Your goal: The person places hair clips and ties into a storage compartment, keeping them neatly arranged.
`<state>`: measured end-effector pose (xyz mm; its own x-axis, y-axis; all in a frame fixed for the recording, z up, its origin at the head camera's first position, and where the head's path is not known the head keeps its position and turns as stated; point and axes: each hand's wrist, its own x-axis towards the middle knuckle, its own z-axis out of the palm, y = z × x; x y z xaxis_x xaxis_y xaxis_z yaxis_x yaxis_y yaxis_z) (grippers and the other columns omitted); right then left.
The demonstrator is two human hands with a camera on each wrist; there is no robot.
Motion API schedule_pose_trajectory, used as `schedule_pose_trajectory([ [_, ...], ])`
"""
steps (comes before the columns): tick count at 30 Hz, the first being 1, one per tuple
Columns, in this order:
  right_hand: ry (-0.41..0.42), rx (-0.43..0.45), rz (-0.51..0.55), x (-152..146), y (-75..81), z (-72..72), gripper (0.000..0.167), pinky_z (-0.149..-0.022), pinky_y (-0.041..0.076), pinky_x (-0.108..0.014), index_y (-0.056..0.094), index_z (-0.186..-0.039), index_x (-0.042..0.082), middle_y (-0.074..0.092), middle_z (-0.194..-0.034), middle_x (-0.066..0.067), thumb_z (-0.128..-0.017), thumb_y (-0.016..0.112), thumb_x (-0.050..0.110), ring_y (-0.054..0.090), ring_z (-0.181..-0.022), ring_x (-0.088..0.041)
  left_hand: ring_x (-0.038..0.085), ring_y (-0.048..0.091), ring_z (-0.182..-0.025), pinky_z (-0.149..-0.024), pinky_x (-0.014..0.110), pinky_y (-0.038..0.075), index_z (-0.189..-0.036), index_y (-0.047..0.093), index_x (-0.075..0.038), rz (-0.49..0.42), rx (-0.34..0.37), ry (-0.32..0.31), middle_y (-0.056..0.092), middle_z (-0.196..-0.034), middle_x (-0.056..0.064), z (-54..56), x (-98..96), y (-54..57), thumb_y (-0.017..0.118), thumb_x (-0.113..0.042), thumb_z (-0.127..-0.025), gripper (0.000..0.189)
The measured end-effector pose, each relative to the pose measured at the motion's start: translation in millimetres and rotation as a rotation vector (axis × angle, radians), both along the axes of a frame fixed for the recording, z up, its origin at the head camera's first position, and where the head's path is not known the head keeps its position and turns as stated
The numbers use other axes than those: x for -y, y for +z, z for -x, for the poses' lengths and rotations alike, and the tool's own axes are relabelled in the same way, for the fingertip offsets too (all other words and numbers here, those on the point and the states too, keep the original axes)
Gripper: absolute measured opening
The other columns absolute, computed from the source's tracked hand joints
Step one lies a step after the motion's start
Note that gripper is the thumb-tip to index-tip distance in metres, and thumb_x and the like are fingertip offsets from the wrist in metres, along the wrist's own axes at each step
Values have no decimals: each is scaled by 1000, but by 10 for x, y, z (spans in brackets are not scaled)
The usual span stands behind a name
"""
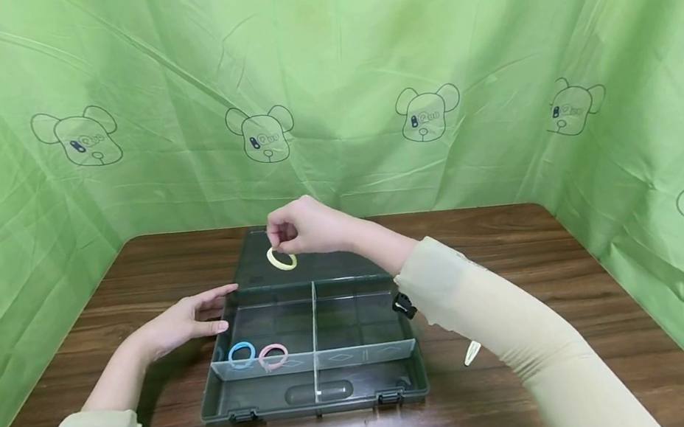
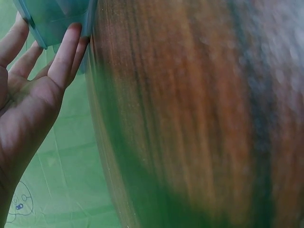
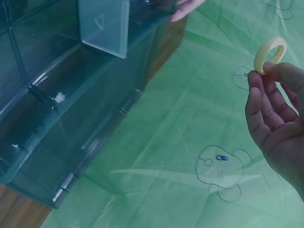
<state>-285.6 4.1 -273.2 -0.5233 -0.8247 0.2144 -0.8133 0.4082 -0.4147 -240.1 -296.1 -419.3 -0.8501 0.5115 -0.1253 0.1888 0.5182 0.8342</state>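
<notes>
My right hand (image 1: 310,226) pinches a pale yellow hair tie (image 1: 286,267) between thumb and fingertips, above the opened lid (image 1: 255,261) of a dark, see-through compartment box (image 1: 358,315). The right wrist view shows this yellow ring standing up from the fingertips. At the box's left side, my left hand (image 1: 175,326) touches the edge with its fingers extended and thumb apart. In the left wrist view, its fingers (image 2: 64,57) rest against the box's corner. A blue hair tie (image 1: 240,345) and a pink one (image 1: 271,346) lie in the back left compartment, against the cross divider.
A pale hair clip (image 1: 472,352) lies on the wooden table (image 1: 513,276) right of the box, partly behind my right sleeve. Two latches (image 1: 243,415) sit on the box's front edge. A green curtain (image 1: 329,44) with printed bear heads surrounds the table.
</notes>
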Motion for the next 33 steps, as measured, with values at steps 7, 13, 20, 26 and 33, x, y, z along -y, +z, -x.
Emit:
schedule_pose_trajectory([
  [7,24,9,-60,187,-191,75,10,-67,43,-16,63,-79,14,63,-71,7,-83,66,5,56,-66,-2,41,33,-133,-103,53,31,-148,31,-14,2,-1,5,37,-145,23,10,16,-11,64,-22,-90,67],
  [13,41,16,-116,329,-406,118,9,-68,44,-14,64,-79,14,65,-73,7,-82,70,7,59,-68,-1,41,33,-133,-99,41,37,-148,31,-13,-21,18,-6,37,-145,23,13,-3,-24,64,-20,-90,67],
  [20,97,28,-161,494,-678,181,8,-69,44,-13,65,-81,13,66,-76,6,-83,71,9,59,-69,-1,41,33,-133,-100,45,36,-148,31,-14,-28,33,10,36,-145,24,-3,11,-16,64,-19,-90,67],
  [26,134,23,-228,597,-848,181,7,-69,43,-13,66,-81,14,66,-76,7,-83,72,11,59,-69,0,44,32,-132,-101,50,35,-148,30,-11,-22,23,-1,34,-145,27,-6,14,-6,64,-19,-90,67],
  [33,127,21,-325,670,-983,113,6,-68,43,-13,66,-83,16,63,-77,9,-84,71,12,56,-71,0,42,33,-133,-100,47,36,-148,30,-12,-18,20,2,35,-145,26,-1,9,-11,64,-20,-90,68],
])
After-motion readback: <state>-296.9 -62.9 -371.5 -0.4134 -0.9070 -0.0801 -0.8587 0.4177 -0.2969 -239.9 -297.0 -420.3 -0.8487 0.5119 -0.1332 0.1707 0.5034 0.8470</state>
